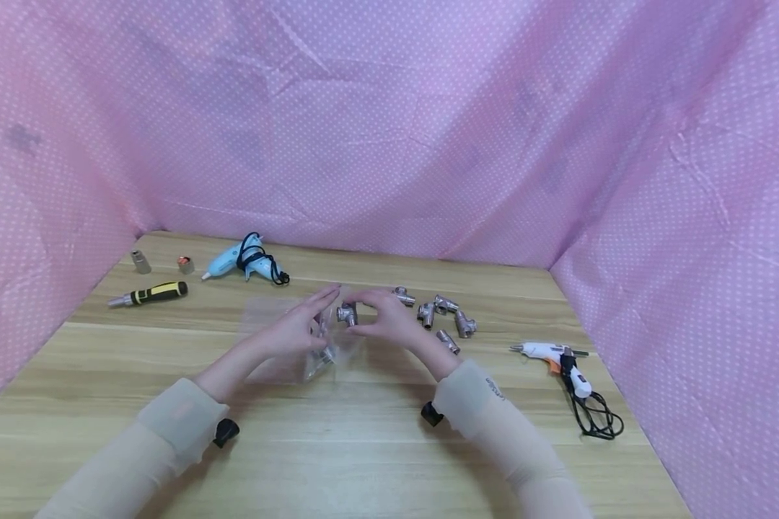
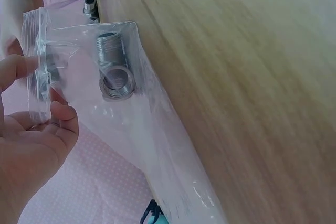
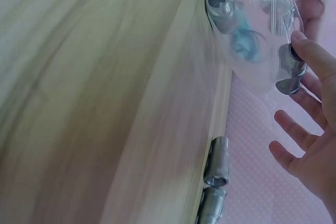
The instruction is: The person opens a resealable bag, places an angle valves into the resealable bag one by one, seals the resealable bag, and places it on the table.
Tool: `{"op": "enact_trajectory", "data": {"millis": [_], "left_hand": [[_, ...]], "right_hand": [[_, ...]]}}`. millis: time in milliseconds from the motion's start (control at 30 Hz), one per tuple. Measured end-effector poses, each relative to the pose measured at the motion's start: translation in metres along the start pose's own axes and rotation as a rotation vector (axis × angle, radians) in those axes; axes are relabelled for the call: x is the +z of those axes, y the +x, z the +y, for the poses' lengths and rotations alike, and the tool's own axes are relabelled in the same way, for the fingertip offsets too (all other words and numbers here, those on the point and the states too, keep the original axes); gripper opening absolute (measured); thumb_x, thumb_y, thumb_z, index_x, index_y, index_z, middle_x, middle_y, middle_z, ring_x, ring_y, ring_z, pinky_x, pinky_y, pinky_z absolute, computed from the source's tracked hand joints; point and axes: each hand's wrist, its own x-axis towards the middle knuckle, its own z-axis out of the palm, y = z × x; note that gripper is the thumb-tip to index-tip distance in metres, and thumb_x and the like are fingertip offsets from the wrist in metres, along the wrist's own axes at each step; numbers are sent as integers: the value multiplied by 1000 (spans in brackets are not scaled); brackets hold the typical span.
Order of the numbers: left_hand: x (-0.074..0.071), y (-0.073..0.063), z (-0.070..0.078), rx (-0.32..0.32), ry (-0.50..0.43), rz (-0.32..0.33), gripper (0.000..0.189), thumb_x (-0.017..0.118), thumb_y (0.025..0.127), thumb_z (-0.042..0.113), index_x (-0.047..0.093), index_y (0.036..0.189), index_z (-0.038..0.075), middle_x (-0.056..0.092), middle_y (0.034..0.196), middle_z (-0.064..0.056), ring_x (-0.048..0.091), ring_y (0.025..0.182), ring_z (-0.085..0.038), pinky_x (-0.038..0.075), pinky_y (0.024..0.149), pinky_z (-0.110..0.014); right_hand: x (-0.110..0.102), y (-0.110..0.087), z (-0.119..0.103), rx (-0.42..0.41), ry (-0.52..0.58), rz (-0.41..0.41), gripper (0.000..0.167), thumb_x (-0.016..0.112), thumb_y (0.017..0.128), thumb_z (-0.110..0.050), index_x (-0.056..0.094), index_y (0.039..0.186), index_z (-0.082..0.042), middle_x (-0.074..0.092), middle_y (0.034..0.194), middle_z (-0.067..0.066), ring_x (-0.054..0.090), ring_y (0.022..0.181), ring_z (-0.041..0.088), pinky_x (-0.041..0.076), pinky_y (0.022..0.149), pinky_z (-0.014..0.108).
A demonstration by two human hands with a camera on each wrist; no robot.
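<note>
My left hand [image 1: 291,333] holds the mouth of a clear zip-lock bag [image 2: 149,119], its fingers at the ribbed seal. One threaded metal tee fitting [image 2: 113,72] shows plainly inside the bag in the left wrist view. Between thumb and fingers, my right hand [image 1: 391,321] pinches another metal tee fitting [image 3: 292,71] at the bag's mouth. In the right wrist view, that hand's lower fingers stand away from the fitting. Several loose tee fittings [image 1: 426,314] lie on the table just right of my right hand.
A blue glue gun [image 1: 249,259] with a wrapped black cord lies at the back left. Near it are a yellow-and-black screwdriver [image 1: 149,294] and two small metal cylinders [image 1: 141,262]. At the right lies a white glue gun [image 1: 545,352] with its cord. Pink dotted cloth [image 1: 389,130] encloses the wooden table.
</note>
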Motion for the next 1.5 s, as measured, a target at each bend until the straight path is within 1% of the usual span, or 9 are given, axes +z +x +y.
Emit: {"op": "enact_trajectory", "data": {"millis": [167, 267, 467, 667, 833, 1000, 1167, 1333, 1500], "left_hand": [[0, 0, 2, -12, -2, -1, 96, 72, 76, 8, 13, 152, 8, 5, 159, -8, 56, 96, -23, 53, 80, -34], [0, -1, 1, 2, 0, 10, 96, 72, 76, 6, 13, 151, 6, 6, 159, -9, 56, 91, -21, 53, 79, -33], [-1, 0, 2, 32, 14, 31, 95, 73, 75, 6, 15, 150, 1, 9, 159, -12, 55, 86, -17, 51, 74, -29], [-3, -1, 3, 40, -2, 36, 95, 71, 75, 0, 14, 150, 1, 9, 159, -12, 54, 86, -17, 52, 74, -30], [-5, -2, 2, 47, -24, 39, 96, 71, 73, -3, 13, 150, 0, 7, 159, -13, 53, 86, -17, 52, 71, -28], [-5, -3, 1, 43, -34, 33, 97, 71, 73, -3, 12, 150, 1, 6, 159, -13, 52, 88, -18, 52, 72, -28], [-5, -2, -2, 29, -30, 31, 98, 71, 72, -2, 13, 151, 3, 7, 159, -13, 54, 90, -18, 53, 70, -25], [-5, -2, -3, 24, -14, 37, 97, 72, 73, 0, 15, 151, 4, 9, 159, -10, 54, 87, -16, 52, 71, -25], [-5, -4, -4, 42, -18, 56, 96, 73, 73, -1, 16, 150, 3, 10, 158, -12, 54, 84, -14, 51, 71, -25]], "right_hand": [[5, 3, -1, 41, -24, -47, 59, 74, 78, -36, 55, 130, -17, 56, 133, -2, 47, 126, 16, 34, 109, 37], [9, 1, 0, 55, -34, -64, 59, 75, 77, -36, 55, 130, -17, 56, 133, -1, 47, 126, 17, 35, 109, 37], [11, 0, 2, 16, -56, -83, 60, 76, 76, -37, 57, 128, -16, 57, 132, 0, 51, 122, 17, 39, 106, 36], [1, -6, -3, 21, -32, -68, 58, 76, 77, -32, 57, 129, -15, 57, 132, 2, 54, 119, 20, 44, 101, 37], [-14, -14, -1, 16, -6, -23, 58, 77, 77, -27, 57, 130, -15, 57, 132, 1, 51, 122, 20, 40, 104, 38], [-36, -28, 6, -33, 10, 41, 58, 78, 76, -27, 58, 129, -13, 58, 131, 1, 50, 123, 19, 39, 105, 39], [-58, -47, 18, -47, 5, 54, 58, 79, 75, -25, 58, 129, -15, 57, 132, 1, 49, 124, 21, 38, 105, 44], [-69, -70, 40, -33, -27, 13, 57, 78, 76, -19, 57, 129, -11, 55, 133, 8, 46, 126, 26, 35, 106, 48], [-73, -95, 65, 11, -23, -72, 62, 79, 75, -16, 54, 131, -6, 50, 138, 13, 39, 130, 34, 29, 108, 54]]}}
